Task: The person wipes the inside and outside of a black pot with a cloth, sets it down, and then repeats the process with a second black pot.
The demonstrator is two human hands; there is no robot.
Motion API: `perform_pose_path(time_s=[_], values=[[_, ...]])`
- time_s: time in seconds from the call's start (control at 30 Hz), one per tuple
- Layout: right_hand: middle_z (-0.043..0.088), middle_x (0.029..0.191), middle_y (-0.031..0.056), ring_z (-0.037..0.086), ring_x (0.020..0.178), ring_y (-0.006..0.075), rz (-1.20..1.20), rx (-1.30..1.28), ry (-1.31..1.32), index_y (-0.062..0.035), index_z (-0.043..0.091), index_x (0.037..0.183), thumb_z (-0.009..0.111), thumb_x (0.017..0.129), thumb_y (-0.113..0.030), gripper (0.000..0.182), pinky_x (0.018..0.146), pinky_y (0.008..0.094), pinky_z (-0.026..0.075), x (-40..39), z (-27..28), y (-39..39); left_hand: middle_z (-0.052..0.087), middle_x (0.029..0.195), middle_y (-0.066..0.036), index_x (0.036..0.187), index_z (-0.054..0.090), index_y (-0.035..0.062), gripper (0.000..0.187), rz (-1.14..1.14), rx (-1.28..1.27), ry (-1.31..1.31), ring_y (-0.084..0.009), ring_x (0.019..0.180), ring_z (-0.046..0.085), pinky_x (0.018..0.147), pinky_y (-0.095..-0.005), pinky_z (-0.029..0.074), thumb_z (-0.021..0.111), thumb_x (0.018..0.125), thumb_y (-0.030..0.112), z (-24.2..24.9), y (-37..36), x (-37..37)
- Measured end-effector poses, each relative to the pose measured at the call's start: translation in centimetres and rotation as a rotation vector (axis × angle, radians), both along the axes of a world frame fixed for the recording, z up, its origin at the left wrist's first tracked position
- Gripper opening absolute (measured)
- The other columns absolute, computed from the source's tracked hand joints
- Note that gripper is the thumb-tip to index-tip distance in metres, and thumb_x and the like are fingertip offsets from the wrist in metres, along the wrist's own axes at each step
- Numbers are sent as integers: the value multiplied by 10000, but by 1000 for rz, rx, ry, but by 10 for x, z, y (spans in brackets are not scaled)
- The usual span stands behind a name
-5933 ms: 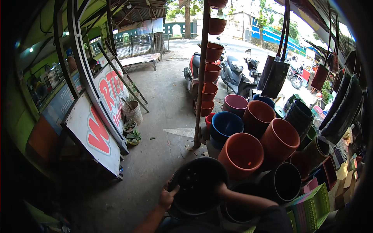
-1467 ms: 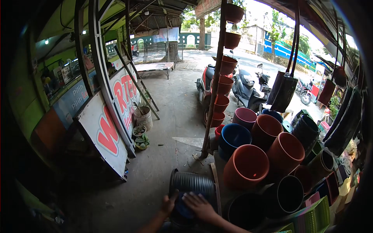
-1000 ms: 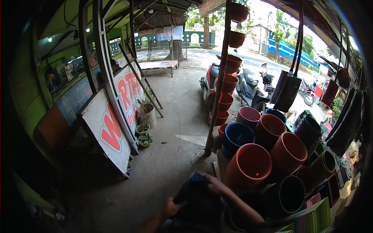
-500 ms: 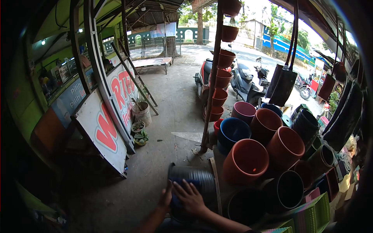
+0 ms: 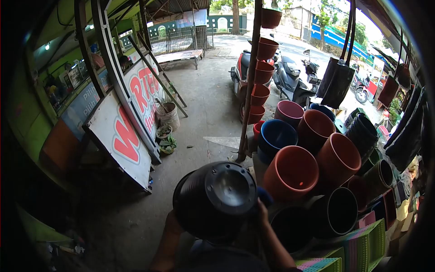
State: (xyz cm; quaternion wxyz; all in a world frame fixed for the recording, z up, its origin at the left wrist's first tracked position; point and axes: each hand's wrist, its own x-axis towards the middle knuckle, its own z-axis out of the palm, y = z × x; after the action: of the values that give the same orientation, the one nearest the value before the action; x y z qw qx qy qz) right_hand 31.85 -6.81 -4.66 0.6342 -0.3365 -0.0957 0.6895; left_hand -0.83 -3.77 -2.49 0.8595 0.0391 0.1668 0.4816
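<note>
A large black plastic pot (image 5: pixel 195 204) is tilted in front of me, its round base (image 5: pixel 231 185) with small holes turned up and to the right. My left hand (image 5: pixel 173 223) grips its lower left side, with the fingers mostly hidden behind the pot. At the right side of the base, my right hand (image 5: pixel 261 214) is closed on a blue cloth (image 5: pixel 264 196) against the pot. Part of that hand is dark and hard to make out.
Reddish-brown pots (image 5: pixel 291 173), a blue pot (image 5: pixel 277 139) and black pots (image 5: pixel 335 213) crowd the right side. Green plastic baskets (image 5: pixel 362 245) lie at lower right. A post (image 5: pixel 250 90) carries hanging pots. A signboard (image 5: pixel 120 138) leans at left; motorbikes (image 5: pixel 287 77) stand beyond.
The black pot has been lifted and turned so its base faces up. My hands, earlier close together on its side with the blue cloth, have spread to opposite sides.
</note>
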Motion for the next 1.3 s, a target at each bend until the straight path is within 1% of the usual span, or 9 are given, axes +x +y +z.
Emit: perform_pose_path(time_s=[0.17, 0.37, 0.43, 0.53, 0.63, 0.9, 0.97, 1.2, 1.3], values=[[659, 1127, 126, 641, 1002, 220, 403, 16, -107, 24, 594, 1207, 553, 950, -339, 447, 920, 330, 491, 64, 26, 58, 626, 1216, -158, 1287, 519, -48, 501, -128, 371, 666, -278, 1126, 602, 1007, -392, 463, 457, 1014, 368, -43, -12, -15], [636, 1193, 133, 618, 1048, 199, 893, -149, -748, -13, 604, 1235, 604, 920, -261, 401, 929, 299, 468, 26, 113, 87, 639, 1162, -169, 1241, 546, -50, 554, -239, 373, 818, -227, 1029, 640, 929, -366, 516, 659, 907, 377, 29, -20, 40], [554, 1330, 131, 534, 1214, 254, 917, 615, -1255, -90, 473, 1397, 617, 909, -290, 546, 1043, 364, 399, 8, 101, 95, 641, 1154, -161, 1234, 551, -46, 576, -248, 379, 808, -225, 1030, 640, 917, -360, 524, 664, 895, 406, 44, -21, 53], [406, 1490, 97, 362, 1385, 293, 656, 969, -2042, -153, 419, 1444, 649, 829, -326, 679, 1135, 424, 270, -25, 110, 60, 641, 1146, -148, 1228, 553, -40, 585, -214, 327, 756, -223, 1035, 639, 900, -356, 537, 650, 896, 431, 52, -18, 63], [335, 1538, 87, 291, 1429, 309, 623, 1030, -2205, -177, 396, 1463, 651, 756, -358, 773, 1147, 474, 225, -51, 134, 26, 636, 1154, -148, 1235, 550, -32, 553, -86, 218, 614, -230, 1049, 637, 896, -362, 544, 607, 926, 423, 52, -19, 72], [320, 1542, 122, 227, 1453, 320, 37, 819, -2308, -108, 378, 1474, 662, 748, -434, 845, 1147, 495, 197, -47, 58, -35, 546, 1332, -181, 1338, 480, -19, 547, -26, -21, 186, -309, 1182, 569, 1026, -439, 456, 520, 978, 390, 32, -14, 59], [270, 1556, 170, 201, 1456, 329, -480, 563, -1601, -38, 353, 1472, 608, 844, -399, 767, 1161, 477, 171, -40, 35, -28, 509, 1382, -176, 1373, 445, -20, 559, -31, -42, 78, -325, 1241, 520, 1084, -464, 388, 498, 986, 379, 22, -18, 53], [508, 1300, 133, 469, 1180, 264, 18, 161, -1041, -27, 503, 1315, 580, 904, -313, 506, 1009, 399, 372, 57, 75, 25, 532, 1361, -173, 1360, 469, -15, 541, -90, -20, 134, -339, 1257, 504, 1127, -459, 326, 480, 994, 382, -7, -26, 29], [627, 1173, 114, 603, 1042, 232, 291, -56, -722, -22, 578, 1236, 567, 934, -270, 391, 933, 361, 472, 80, 100, 50, 584, 1293, -176, 1307, 527, -23, 470, -136, 435, 733, -317, 1195, 562, 1081, -433, 397, 528, 985, 320, -50, -22, 13]])
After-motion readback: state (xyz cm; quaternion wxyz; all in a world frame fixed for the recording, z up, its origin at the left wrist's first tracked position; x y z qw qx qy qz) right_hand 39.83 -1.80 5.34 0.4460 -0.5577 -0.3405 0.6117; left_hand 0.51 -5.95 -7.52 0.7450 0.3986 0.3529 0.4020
